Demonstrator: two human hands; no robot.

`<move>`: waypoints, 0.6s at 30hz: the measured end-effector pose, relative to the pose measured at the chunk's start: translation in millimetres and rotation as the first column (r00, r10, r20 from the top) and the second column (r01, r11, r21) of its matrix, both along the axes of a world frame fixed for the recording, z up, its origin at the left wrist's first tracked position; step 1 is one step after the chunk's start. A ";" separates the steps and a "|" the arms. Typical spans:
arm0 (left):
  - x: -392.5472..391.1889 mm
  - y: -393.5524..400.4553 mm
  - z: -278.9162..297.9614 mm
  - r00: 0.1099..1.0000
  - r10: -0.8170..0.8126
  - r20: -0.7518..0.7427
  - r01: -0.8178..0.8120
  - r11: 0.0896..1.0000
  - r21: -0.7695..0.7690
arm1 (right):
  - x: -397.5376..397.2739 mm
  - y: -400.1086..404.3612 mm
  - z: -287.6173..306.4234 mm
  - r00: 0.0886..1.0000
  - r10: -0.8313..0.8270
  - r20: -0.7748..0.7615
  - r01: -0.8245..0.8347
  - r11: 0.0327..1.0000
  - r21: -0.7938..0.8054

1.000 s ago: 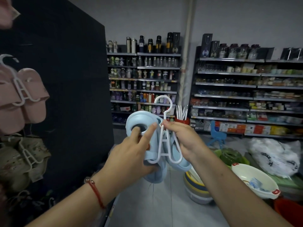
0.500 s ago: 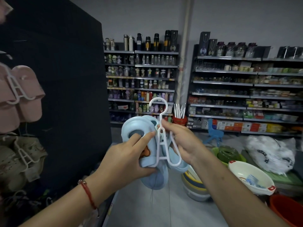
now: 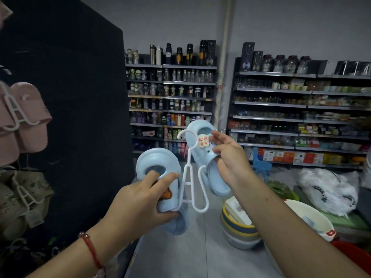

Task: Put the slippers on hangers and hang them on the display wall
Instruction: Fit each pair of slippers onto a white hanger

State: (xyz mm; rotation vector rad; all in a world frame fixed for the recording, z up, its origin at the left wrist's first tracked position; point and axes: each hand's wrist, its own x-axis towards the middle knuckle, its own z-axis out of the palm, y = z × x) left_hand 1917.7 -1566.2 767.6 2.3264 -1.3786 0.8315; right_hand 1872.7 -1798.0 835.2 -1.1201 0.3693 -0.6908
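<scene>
head view: left hand (image 3: pixel 138 199) grips one blue slipper (image 3: pixel 160 177) already on the white hanger (image 3: pixel 190 183), steadying it. right hand (image 3: pixel 228 161) holds the second slipper (image 3: pixel 202 155) just beside the free loop, likely lining it up. display wall (image 3: pixel 66 109) left, not reached.

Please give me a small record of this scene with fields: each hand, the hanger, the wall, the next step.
left hand: grips a blue slipper at the hanger's left prong
right hand: holds the second blue slipper, apart from the right prong
hanger: white, between both slippers
display wall: dark; pink slippers hang there
next step: probably slide the second slipper onto the free prong
</scene>
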 end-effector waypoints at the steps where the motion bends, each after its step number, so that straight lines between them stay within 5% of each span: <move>1: 0.2 -0.6 -0.4 1.000 0.009 0.017 -0.009 1.000 0.022 | 3.7 2.1 2.3 1.000 -0.021 0.015 0.021 1.000 -0.006; 11: 6.2 -2.2 -2.3 0.989 0.136 0.056 -0.139 0.989 0.048 | 16.9 45.3 -9.3 0.995 0.000 0.100 -0.005 0.999 0.051; 18: 6.0 -1.9 -7.0 0.966 0.255 0.048 -0.258 0.965 0.056 | 5.1 64.8 -19.5 0.998 -0.023 0.062 0.053 0.840 -0.540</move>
